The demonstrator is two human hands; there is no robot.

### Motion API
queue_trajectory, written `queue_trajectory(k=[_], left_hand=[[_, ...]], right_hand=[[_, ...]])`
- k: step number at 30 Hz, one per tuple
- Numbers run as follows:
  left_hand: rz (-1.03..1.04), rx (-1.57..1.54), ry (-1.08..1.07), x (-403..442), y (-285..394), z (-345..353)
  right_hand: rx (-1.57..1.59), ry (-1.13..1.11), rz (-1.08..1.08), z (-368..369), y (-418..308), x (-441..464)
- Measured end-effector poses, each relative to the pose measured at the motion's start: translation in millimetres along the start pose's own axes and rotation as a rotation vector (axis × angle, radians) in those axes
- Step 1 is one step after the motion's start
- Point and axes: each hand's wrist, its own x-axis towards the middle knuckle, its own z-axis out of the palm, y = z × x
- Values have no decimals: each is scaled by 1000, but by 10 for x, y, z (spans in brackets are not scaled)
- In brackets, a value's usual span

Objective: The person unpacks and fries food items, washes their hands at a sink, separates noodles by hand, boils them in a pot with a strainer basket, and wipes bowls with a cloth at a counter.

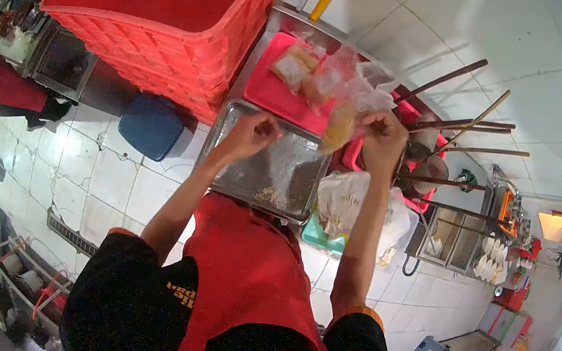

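Note:
My right hand pinches the top of a clear plastic bag with yellowish food in its lower end. The bag hangs over the right edge of a metal tray. Above the tray's left side is my left hand, its fingers curled in; I cannot make out anything between them. Light crumbs lie at the tray's near edge. Beyond it, a pink tray carries several filled plastic bags.
A big red crate stands at the left, beside a blue stool. To the right, long handles stick out past my right hand. Nearer is a plastic-wrapped green basket. A person in a red apron is at far left.

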Motion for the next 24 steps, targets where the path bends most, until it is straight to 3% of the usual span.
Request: queue_trajectory(k=[4,5,7,8,9,11,12,14,16,17,19,22,24], left_hand=[[57,-72,-10,223,210,54],[54,-70,-28,241,199,63],[311,-183,-261,264,185,72],[308,-186,-285,192,288,81],[101,-435,-426,68,398,82],[-125,-679,-570,-89,323,166],[-242,-632,-482,-169,40,284],[-369,-587,-384,-344,-89,421],[-555,-859,-201,-474,20,551],[-558,-862,-179,-532,-40,571],[-652,-1180,-110,-713,-289,620],[-706,-1117,-12,-894,-592,648],[-760,-1148,-17,-956,-766,682]], right_hand=[[17,-71,61,-284,-574,-163],[142,-57,137,-274,-750,-206],[142,-28,170,-276,-801,-277],[143,-16,197,-277,-793,-309],[188,-3,183,-252,-760,-317],[261,83,203,-67,-602,-329],[338,148,214,-3,-451,-348],[368,54,276,54,17,-566],[498,-18,475,170,221,-846],[495,-62,609,197,191,-1045],[295,-95,693,352,583,-1562],[50,-309,579,569,421,-1887],[-106,-207,586,730,503,-1999]])
